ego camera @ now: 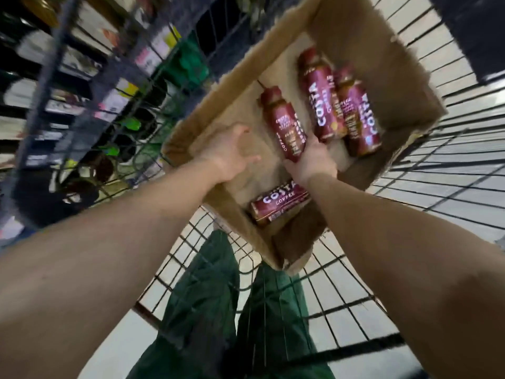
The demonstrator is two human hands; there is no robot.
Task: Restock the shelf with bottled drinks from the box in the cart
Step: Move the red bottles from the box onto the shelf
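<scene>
Inside box (404, 86), bottle (282, 127) against right grip (311, 160) (blurred)

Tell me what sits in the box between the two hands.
Head view: between the left hand and right hand lies only bare cardboard floor of the box. The right hand is at one bottle's base.

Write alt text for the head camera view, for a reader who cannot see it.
Two bare arms reach into an open cardboard box in a wire cart: the right hand closes its grip on the base of a maroon Costa coffee bottle, while the left hand hovers open and empty beside it. Three more bottles lie loose in the box, and blurred shelves run along the left.
</scene>
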